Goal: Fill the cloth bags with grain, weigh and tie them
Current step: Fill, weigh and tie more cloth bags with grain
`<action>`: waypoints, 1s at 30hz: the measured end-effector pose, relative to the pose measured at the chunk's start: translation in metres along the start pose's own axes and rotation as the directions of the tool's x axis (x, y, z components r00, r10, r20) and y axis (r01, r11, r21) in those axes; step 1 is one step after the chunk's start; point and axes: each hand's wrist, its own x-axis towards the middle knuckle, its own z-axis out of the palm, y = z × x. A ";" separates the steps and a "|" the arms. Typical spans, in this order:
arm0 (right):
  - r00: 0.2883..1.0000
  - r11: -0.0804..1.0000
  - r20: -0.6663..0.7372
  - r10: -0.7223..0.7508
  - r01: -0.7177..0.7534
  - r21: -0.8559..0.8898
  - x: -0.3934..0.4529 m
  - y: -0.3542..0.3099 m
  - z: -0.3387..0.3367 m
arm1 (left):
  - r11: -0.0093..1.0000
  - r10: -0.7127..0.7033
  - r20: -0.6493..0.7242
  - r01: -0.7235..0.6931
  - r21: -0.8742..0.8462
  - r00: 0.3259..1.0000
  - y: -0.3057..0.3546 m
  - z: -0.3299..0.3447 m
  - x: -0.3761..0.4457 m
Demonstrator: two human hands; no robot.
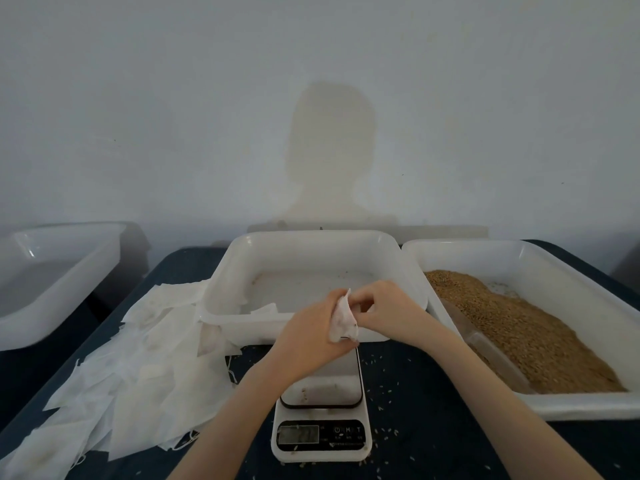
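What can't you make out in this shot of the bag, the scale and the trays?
Head view only:
- Scale display: digits blurred, unreadable.
- Cloth bag: fill level hidden by the left hand and right hand.
- Left tray: cut off by the frame edge.
- Scoop in grain: half buried.

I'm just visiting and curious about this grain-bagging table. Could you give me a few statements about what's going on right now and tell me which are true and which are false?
1. Both hands hold a small cloth bag above the scale. True: the left hand grips it and the right hand pinches its top.
2. The grain lies in the tray on the right. True.
3. A filled bag is sitting on the scale's platform. False: the platform carries no bag.
4. The empty bags are piled to the right of the scale. False: they lie to its left.
5. The middle tray is heaped with grain. False: it is nearly empty.
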 end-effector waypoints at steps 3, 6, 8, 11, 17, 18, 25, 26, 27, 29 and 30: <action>1.000 0.999 0.007 0.004 -0.004 -0.033 -0.008 0.004 -0.010 | 1.000 -0.012 -0.004 0.012 -0.016 1.000 -0.001 0.001 0.007; 0.999 0.998 -0.010 0.050 -0.050 -0.048 -0.015 0.020 -0.025 | 1.000 0.017 0.020 -0.018 0.026 1.000 0.002 0.005 0.015; 0.993 0.996 -0.090 0.077 -0.081 -0.044 -0.021 0.035 -0.042 | 0.999 0.036 0.020 -0.036 0.036 0.999 0.006 0.010 0.020; 0.937 0.971 -0.299 0.183 -0.220 -0.094 -0.038 0.070 -0.076 | 0.998 0.061 0.027 -0.061 0.014 0.998 0.014 0.018 0.029; 0.775 0.634 -0.100 0.623 -0.576 -0.515 -0.081 0.144 -0.102 | 0.993 0.118 0.042 -0.118 0.009 0.992 0.034 0.039 0.051; 0.747 0.626 -0.032 0.665 -0.579 -0.522 -0.084 0.148 -0.099 | 0.992 0.126 0.042 -0.127 0.010 0.991 0.038 0.043 0.055; 0.773 0.642 -0.012 0.634 -0.535 -0.549 -0.081 0.151 -0.088 | 0.986 0.167 0.058 -0.167 -0.012 0.984 0.048 0.062 0.067; 0.769 0.631 -0.037 0.639 -0.551 -0.546 -0.081 0.152 -0.091 | 0.986 0.166 0.061 -0.165 -0.009 0.984 0.047 0.063 0.068; 0.766 0.621 -0.074 0.639 -0.571 -0.537 -0.081 0.152 -0.096 | 0.986 0.164 0.063 -0.164 -0.004 0.984 0.045 0.063 0.069; 0.763 0.592 -0.190 0.618 -0.611 -0.526 -0.084 0.153 -0.109 | 0.988 0.153 0.064 -0.153 0.001 0.986 0.040 0.062 0.071; 0.757 0.575 -0.255 0.602 -0.632 -0.520 -0.085 0.154 -0.115 | 0.989 0.145 0.063 -0.146 0.004 0.987 0.038 0.062 0.072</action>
